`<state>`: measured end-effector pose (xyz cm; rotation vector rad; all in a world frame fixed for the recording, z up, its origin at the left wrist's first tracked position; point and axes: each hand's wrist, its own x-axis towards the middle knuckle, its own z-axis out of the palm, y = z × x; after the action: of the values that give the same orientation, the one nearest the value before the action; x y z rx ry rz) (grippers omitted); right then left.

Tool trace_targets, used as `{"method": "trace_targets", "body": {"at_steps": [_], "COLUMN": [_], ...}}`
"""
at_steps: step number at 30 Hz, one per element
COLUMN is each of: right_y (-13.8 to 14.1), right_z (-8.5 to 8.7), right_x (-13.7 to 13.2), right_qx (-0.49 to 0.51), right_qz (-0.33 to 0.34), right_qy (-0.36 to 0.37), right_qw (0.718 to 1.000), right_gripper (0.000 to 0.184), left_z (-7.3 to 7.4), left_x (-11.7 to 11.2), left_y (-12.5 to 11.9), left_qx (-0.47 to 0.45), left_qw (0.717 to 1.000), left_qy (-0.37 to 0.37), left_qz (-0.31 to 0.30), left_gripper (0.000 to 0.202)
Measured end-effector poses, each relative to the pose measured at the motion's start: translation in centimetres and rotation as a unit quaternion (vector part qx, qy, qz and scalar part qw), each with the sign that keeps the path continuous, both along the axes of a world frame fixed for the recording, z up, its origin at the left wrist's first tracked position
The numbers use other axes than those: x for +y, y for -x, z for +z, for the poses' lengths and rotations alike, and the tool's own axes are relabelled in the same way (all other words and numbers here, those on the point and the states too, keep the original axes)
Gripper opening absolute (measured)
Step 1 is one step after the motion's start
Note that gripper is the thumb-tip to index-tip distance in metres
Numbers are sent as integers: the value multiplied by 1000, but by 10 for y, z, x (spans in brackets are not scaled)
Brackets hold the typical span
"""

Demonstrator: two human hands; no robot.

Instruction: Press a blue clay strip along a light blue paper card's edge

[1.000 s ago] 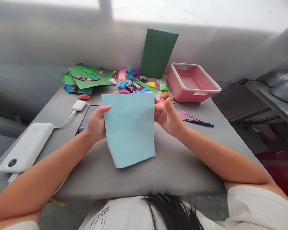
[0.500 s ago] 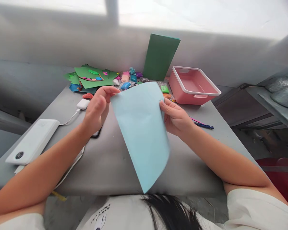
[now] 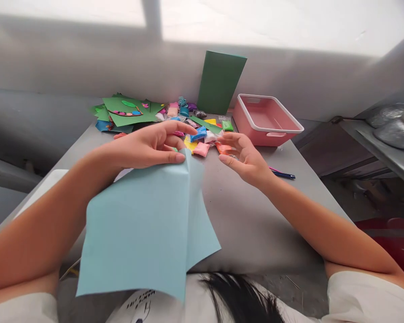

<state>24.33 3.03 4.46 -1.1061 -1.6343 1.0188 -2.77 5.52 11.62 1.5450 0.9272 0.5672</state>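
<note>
The light blue sheet of paper hangs over the near edge of the grey table, above the person's lap. It is creased lengthwise, so a narrower flap stands off to the right of the wide front face. Its top edge is pinched in the left hand, thumb pressed against fingers at the upper end of the crease, while the forefinger stretches out past it. The right hand is clear of the sheet, a little to its right. It is open, its fingers spread and loosely curled, and holds nothing.

The only writing in view is small dark print on the white shirt at the bottom edge. The sheet's lower corner cuts it off and it is too small to read. Dark hair lies beside it.

Just beyond both hands lies a scatter of small coloured clay packets; some are hidden behind the left fingers. Left of them is a pile of green sheets, the top one bearing small coloured shapes. A dark green card stands upright against the wall behind, and a pink bin with a white rim sits to its right. A blue pen pokes out from behind the right wrist. A white slab on the left is mostly covered by the left forearm, so what it is cannot be told
</note>
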Motion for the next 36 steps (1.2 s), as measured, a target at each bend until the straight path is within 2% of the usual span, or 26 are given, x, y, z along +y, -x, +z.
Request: {"method": "trace_targets", "body": {"at_steps": [1,3,5,8,11,14,16,20,24,29,36], "right_y": [3,9,15,24,30,36,40,45,42,36,39], "right_z": [3,9,14,17,16,15,16,23,33,38,35], "right_x": [0,0,2,10,20,28,30,30,32,41,42], "right_qx": [-27,-55,-68,-93,-102,-70,-71,-141,-202,-210,-224], "right_qz": [45,148,212,233,242,292,278,218,217,256,262], "right_qy": [-30,-35,-13,-6,-64,-32,0,-6,22,80,64], "right_qw": [998,987,975,968,963,953,958,966,955,940,937], "right_gripper": [40,37,38,33,30,38,40,35,36,31,23], "left_z": [-3,-10,-18,-27,-31,-31,-29,-25,-25,-27,-37], "left_x": [1,3,4,7,9,10,10,9,9,12,17], "left_y": [-5,-12,-13,-9,-2,3,5,6,3,-2,-3], "left_qx": [10,31,60,89,78,75,98,176,173,181,198], "left_qw": [999,987,972,960,962,971,976,975,980,980,976], "left_qy": [-20,-87,-154,-199,-182,-145,-119,-67,-13,-41,-43], "left_qz": [-46,-131,-169,-175,-187,-176,-155,-122,-99,-72,-82], "left_gripper": [55,58,57,50,46,39,32,27,27,25,25]}}
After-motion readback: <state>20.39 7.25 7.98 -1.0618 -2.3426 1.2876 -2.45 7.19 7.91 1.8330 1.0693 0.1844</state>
